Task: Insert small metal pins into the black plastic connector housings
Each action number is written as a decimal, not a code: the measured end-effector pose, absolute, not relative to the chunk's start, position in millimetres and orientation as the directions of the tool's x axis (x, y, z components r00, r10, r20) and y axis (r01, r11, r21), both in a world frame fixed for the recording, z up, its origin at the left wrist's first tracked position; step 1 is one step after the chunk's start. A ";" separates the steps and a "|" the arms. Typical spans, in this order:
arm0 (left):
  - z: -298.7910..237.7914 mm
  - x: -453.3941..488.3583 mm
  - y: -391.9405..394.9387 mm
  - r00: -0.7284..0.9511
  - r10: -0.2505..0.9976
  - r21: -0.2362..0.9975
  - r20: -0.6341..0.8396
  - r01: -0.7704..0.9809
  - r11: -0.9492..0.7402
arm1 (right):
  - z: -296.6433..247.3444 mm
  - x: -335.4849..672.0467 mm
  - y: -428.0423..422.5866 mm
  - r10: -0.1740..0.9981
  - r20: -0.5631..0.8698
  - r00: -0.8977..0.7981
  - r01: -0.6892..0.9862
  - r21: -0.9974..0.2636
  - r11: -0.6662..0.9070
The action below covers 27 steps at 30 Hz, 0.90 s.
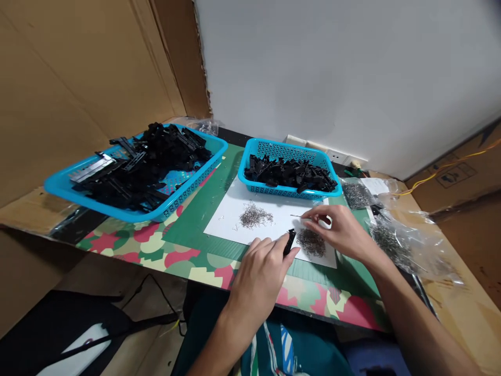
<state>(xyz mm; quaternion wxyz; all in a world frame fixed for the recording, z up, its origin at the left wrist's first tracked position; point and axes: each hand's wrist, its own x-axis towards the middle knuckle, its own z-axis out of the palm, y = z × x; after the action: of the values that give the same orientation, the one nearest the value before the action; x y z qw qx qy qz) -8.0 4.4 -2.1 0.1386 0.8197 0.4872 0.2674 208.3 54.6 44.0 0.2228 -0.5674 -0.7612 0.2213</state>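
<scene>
My left hand is closed around a small black plastic part, whose upper end sticks out between thumb and forefinger. To its right, my right hand pinches a thin metal pin by one end, its tip pointing left. Below the right fingers lies a pile of fine metal pieces on a white paper sheet. A second pile of small metal wire pieces sits on the same sheet, left of both hands. The pin and the black part are apart.
A blue basket of small black parts stands behind the sheet. At the left, a larger blue basket holds longer black parts. Plastic bags of metal pieces lie right. A power strip runs along the wall.
</scene>
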 end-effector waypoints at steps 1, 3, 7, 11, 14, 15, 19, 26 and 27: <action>-3.0 -7.9 4.5 0.377 0.871 0.480 0.314 0.729 -0.488 | 41.4 213.2 57.4 0.966 0.128 -0.224 0.783 -0.567 0.256; -5.0 -7.9 4.9 0.372 0.870 0.477 0.323 0.730 -0.489 | 34.8 221.5 63.3 0.966 0.173 -0.191 0.806 -0.534 0.256; -6.7 -8.1 6.3 0.371 0.866 0.473 0.335 0.729 -0.495 | 21.2 229.1 72.1 0.963 0.140 -0.232 0.808 -0.524 0.271; -4.9 -8.6 6.9 0.373 0.859 0.442 0.350 0.743 -0.503 | 16.6 228.9 72.4 0.958 0.163 -0.234 0.811 -0.512 0.285; -4.2 -9.0 6.5 0.371 0.857 0.440 0.358 0.743 -0.505 | 21.0 227.8 67.2 0.955 0.183 -0.232 0.766 -0.571 0.296; -4.4 -9.1 6.3 0.371 0.858 0.443 0.356 0.741 -0.504 | 23.4 227.1 64.9 0.954 0.192 -0.230 0.738 -0.604 0.300; -6.1 -9.2 5.9 0.376 0.863 0.459 0.337 0.735 -0.499 | 32.3 221.6 55.9 0.936 0.253 -0.245 0.628 -0.694 0.353; -6.5 -9.0 7.3 0.375 0.864 0.456 0.335 0.738 -0.498 | 29.7 198.9 50.9 0.969 0.195 -0.153 0.316 -0.919 0.235; -6.4 -9.0 7.4 0.379 0.861 0.449 0.341 0.739 -0.503 | 27.9 195.5 51.5 0.974 0.174 -0.143 0.307 -0.928 0.211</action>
<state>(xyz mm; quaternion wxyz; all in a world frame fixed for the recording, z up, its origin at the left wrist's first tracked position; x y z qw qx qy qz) -9.0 7.4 -6.4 0.1117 0.8227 0.4859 0.2730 195.5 51.5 27.9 0.4296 -0.4938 -0.6486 0.3885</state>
